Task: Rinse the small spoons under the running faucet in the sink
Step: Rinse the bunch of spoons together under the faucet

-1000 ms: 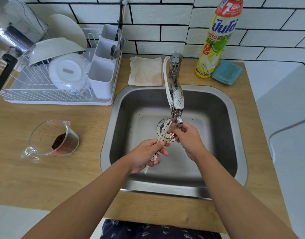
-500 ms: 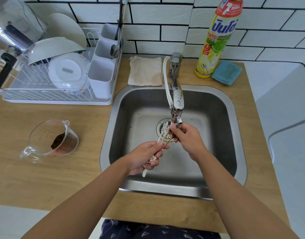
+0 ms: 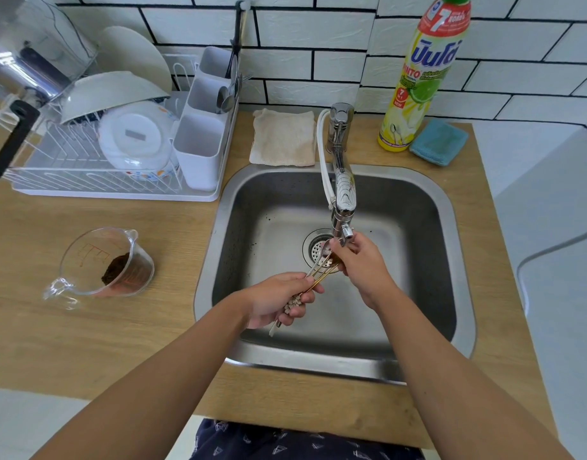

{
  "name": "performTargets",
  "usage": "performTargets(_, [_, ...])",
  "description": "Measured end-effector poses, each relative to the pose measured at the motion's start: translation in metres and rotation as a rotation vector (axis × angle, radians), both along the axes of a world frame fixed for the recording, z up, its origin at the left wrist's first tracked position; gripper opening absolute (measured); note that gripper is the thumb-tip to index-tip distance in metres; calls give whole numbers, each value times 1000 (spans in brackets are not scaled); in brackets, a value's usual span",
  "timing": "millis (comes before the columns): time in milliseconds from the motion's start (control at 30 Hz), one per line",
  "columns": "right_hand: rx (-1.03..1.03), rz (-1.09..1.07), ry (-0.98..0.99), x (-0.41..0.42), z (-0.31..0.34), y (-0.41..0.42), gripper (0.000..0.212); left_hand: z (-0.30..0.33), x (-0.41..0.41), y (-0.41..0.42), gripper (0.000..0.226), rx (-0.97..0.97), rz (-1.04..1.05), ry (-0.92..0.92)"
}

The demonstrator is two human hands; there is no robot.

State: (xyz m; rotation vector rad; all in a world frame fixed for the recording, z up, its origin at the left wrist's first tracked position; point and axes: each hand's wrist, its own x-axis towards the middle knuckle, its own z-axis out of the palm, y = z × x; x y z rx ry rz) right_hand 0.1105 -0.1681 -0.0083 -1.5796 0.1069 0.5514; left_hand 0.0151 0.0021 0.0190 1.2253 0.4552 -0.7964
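- Since we hold the small spoons (image 3: 320,268) as a bundle over the sink (image 3: 451,247), we judge them light, stiff and thin, and likely slick when wet, so they could slide against one another.
- Our left hand (image 3: 278,298) has its fingers curled round the handle ends, one pale handle tip poking out below the palm; this looks like the surest place to hold them, low on the handles, squeezed together.
- The handles run up and to the right from that hand, slim gold and silver stems side by side, above the drain (image 3: 315,250).
- The bowls of the spoons sit just below the faucet (image 3: 343,200) spout, where we judge the water would fall, though we cannot make out a stream.
- Our right hand (image 3: 361,263) has its fingers closed round the bowl ends, directly beneath the spout; whether it rubs them or only steadies them we cannot tell.
- Decorated handle ends may be the more delicate part, so a firm but gentle grip seems wise.
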Motion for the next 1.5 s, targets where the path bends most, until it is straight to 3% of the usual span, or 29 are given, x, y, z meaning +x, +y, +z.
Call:
performTargets(200, [-16, 135, -29, 11, 8, -1, 5, 2, 9, -3, 32, -40, -15, 95])
performTargets(300, [-112, 79, -32, 15, 11, 1, 33, 1, 13, -5, 34, -49, -17, 98])
performTargets(367, [85, -15, 121, 15, 10, 2, 41, 0, 17, -8, 31, -24, 1, 54])
performTargets(433, [341, -21, 295, 11, 6, 0, 33, 0, 24, -11, 30, -6, 34, 18])
performTargets(567, [296, 132, 287, 7, 2, -3, 18, 2, 43, -9, 34, 23, -22, -29])
performTargets(667, [259, -7, 234, 16, 12, -4, 21, 2, 56, -2, 39, 101, -93, -63])
performTargets(800, [367, -269, 171, 22, 24, -25, 23, 1, 63, -4, 53, 270, -136, -27])
performTargets(967, [368, -385, 171, 17, 25, -47, 20, -13, 76, -44, 26, -25, 385, -113])
performTargets(1133, [361, -414, 202, 10, 21, -50, 16, -13, 71, -44, 11, -92, 390, -150])
performTargets(1267, [365, -425, 240, 4, 16, -42, 16, -9, 62, -35, 12, -160, 377, -129])
performTargets(1367, [375, -445, 249, 3, 15, -36, 17, -5, 59, -36, 20, -104, 350, -106])
performTargets(1500, [339, -416, 210, 5, 19, -33, 22, -1, 55, -38, 22, 166, 231, -115])
